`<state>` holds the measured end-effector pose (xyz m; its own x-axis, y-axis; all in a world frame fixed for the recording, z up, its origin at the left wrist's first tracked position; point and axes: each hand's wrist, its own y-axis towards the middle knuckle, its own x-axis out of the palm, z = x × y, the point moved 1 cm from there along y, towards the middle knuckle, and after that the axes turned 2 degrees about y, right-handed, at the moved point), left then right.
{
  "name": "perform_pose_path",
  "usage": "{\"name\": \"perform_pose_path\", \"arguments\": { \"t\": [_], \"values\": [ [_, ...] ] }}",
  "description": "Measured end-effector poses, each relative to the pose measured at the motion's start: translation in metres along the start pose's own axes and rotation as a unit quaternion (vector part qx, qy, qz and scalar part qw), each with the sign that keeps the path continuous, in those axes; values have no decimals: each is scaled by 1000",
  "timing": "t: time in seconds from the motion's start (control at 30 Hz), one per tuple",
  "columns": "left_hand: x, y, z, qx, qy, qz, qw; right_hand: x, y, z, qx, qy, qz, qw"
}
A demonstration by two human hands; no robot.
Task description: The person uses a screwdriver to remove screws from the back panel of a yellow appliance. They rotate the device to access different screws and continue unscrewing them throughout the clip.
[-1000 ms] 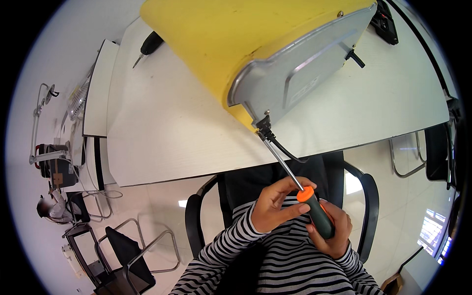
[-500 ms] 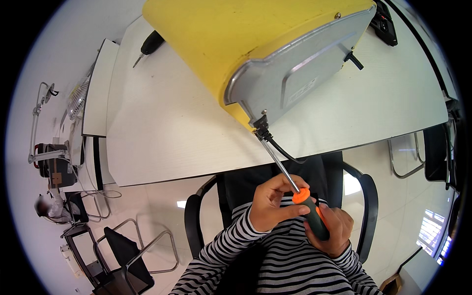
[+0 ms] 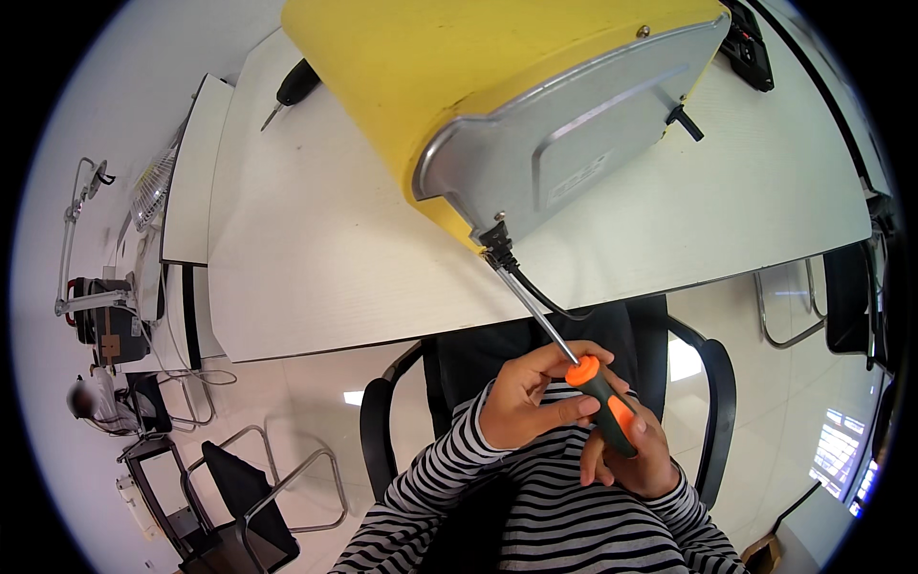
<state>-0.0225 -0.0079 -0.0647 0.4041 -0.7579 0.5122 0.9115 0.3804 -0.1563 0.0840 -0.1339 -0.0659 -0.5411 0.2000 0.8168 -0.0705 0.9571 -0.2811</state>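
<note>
A large yellow casing (image 3: 373, 77) with a grey metal end panel (image 3: 593, 134) stands tilted on the white table. A black plug with its cable (image 3: 500, 247) sits at the panel's lower corner. Beside the plug, a long screwdriver (image 3: 540, 318) reaches that corner; its tip is hidden. My left hand (image 3: 521, 397) is closed around the front of the green and orange handle, by the shaft. At the rear of the handle is my right hand (image 3: 652, 457), gripping it with thumb and fingers, some fingers curled below. A small black knob (image 3: 685, 122) sticks out of the panel's far side.
A black-handled screwdriver (image 3: 296, 84) lies on the table (image 3: 306, 239) at the left. A black tool case (image 3: 749, 50) is at the far right. Below the table edge are my chair's armrest (image 3: 378, 430) and another chair (image 3: 244, 497). A person (image 3: 110, 402) sits far left.
The casing has shifted slightly left, and the screwdriver with it. Its handle has turned, showing more of the orange inlay. My right fingers have changed their hold.
</note>
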Motion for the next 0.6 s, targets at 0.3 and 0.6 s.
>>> {"name": "perform_pose_path", "arguments": {
  "t": [0.3, 0.6],
  "values": [
    [-3, -1, -15, 87, 52, 80, 992, 10, 5, -5, -303, -705, 104, 633],
    [-2, -7, -2, 77, 14, -19, 997, 9, 1, 3, 34, -125, -42, 991]
  ]
}}
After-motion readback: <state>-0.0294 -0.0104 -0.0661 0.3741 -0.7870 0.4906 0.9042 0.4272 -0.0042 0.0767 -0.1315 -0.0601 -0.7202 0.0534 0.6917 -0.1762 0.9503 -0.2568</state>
